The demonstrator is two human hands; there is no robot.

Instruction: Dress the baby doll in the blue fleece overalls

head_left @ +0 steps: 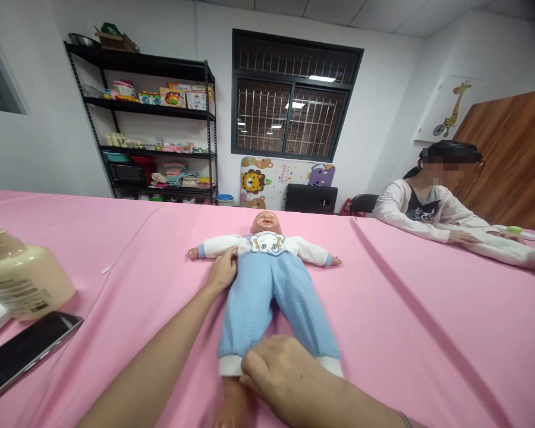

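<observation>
A baby doll point(266, 223) lies on its back with arms spread, dressed in a white and light-blue fleece outfit point(249, 291) with an elephant face on the chest. At the doll's side, just below its arm, my left hand point(223, 270) is closed on the outfit; its fingertips are partly hidden. My right hand point(285, 374) has curled fingers, pinching the white cuff point(230, 365) of the trouser leg on the left. Below that cuff a bare doll foot point(234, 404) shows. The other leg's end is partly covered by my right hand and wrist.
Pink cloth covers the table point(410, 351). On the left are a cream pump-style bottle point(31, 279), a phone point(31, 351) and a cotton swab point(107, 269). A person point(421, 202) sits at the right with another doll's arm or sleeve before them. A black shelf point(151, 107) stands behind.
</observation>
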